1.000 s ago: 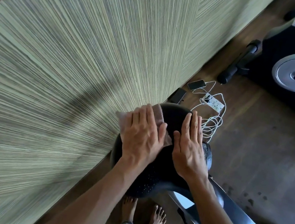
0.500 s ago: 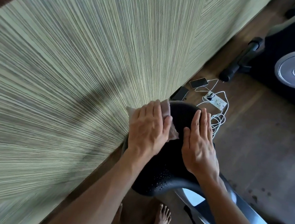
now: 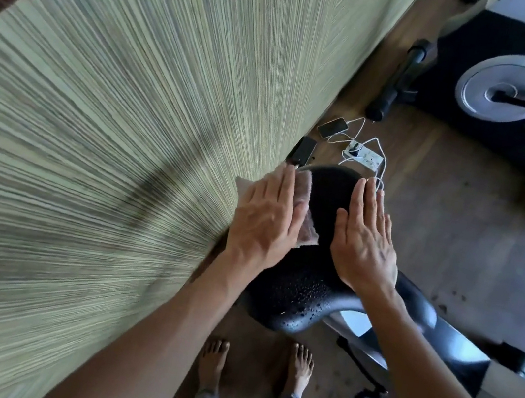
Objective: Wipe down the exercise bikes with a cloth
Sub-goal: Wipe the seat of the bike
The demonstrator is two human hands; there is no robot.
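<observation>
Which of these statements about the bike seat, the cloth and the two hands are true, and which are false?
1. The left hand presses a pinkish folded cloth flat on the black perforated bike seat. True.
2. The right hand grips the cloth. False: it rests flat on the bare seat.
3. Water droplets sit on the seat's near end. True.
4. The dark rectangular phone lies on the seat. False: it lies on the brown wooden floor.
</observation>
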